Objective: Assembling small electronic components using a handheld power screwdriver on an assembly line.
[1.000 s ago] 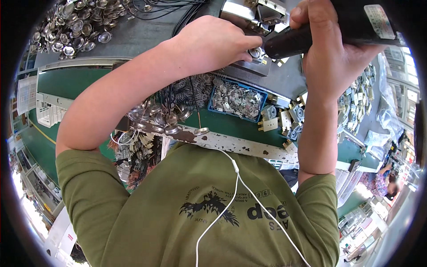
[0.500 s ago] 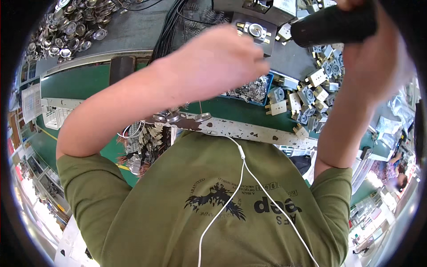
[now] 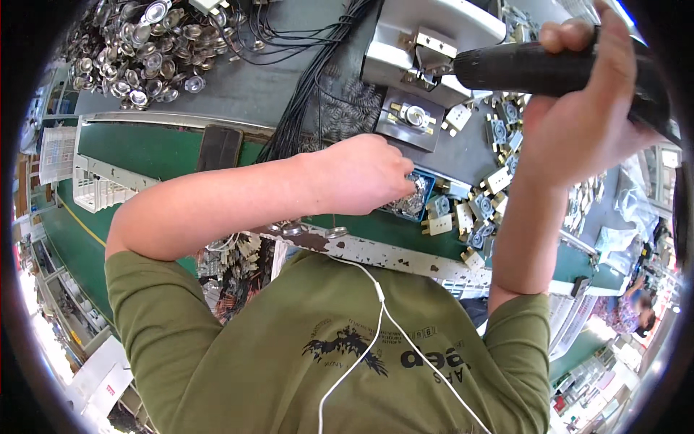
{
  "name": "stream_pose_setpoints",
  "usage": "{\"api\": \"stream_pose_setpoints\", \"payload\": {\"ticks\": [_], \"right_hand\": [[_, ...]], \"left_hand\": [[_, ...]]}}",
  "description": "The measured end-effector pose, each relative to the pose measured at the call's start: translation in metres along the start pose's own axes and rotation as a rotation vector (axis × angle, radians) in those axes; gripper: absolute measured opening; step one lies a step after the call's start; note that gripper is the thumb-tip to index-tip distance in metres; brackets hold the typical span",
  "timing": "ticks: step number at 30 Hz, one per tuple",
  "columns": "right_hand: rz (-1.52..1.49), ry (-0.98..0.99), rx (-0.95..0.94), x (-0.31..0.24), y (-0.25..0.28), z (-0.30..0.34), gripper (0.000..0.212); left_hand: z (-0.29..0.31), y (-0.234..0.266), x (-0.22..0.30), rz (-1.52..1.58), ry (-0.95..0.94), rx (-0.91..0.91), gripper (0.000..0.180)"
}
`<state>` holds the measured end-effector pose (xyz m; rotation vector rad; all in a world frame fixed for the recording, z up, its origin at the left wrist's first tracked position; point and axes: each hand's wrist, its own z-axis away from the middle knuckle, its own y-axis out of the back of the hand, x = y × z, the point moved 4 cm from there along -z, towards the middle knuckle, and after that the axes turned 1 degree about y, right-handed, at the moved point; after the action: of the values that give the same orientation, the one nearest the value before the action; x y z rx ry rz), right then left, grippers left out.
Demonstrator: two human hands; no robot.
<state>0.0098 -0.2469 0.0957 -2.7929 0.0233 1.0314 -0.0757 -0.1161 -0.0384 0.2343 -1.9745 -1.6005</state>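
My right hand (image 3: pixel 571 141) is wrapped around a black electric screwdriver (image 3: pixel 506 70). The driver lies nearly level, its tip pointing left at a white block with metal parts (image 3: pixel 435 49) at the front of a silver metal housing (image 3: pixel 394 58). Over a blue tray of small metal parts (image 3: pixel 413 202) hangs my left hand (image 3: pixel 365 173), its fingers curled down and their tips hidden. Just beyond it, a round-centred component with brass terminals (image 3: pixel 412 114) sits on a square metal block (image 3: pixel 405 137).
Several grey-and-white switch-like components (image 3: pixel 481 206) lie right of the tray. A heap of round metal caps (image 3: pixel 144 58) fills the far left. Black cables (image 3: pixel 311 87) cross the bench beside small springs (image 3: pixel 350 105). A dark phone (image 3: pixel 220 148) lies left; a person (image 3: pixel 629 307) is far right.
The view has shifted, showing more of the silver housing. The screwdriver's tip now meets the white block there. My left hand has come nearer over the blue tray.
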Motion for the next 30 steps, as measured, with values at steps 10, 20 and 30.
{"api": "stream_pose_setpoints", "payload": {"ticks": [10,20,30], "right_hand": [[0.012,-0.004,0.055,0.009,-0.017,0.001,0.022],[-0.131,0.042,-0.077,0.026,-0.018,-0.011,0.046],[-0.114,0.135,-0.138,0.024,-0.028,-0.016,0.059]], "left_hand": [[0.000,0.002,0.007,-0.162,-0.017,0.027,0.006],[-0.004,0.006,0.002,0.049,0.010,0.039,0.015],[-0.004,0.018,0.003,0.102,0.031,-0.046,0.022]]}}
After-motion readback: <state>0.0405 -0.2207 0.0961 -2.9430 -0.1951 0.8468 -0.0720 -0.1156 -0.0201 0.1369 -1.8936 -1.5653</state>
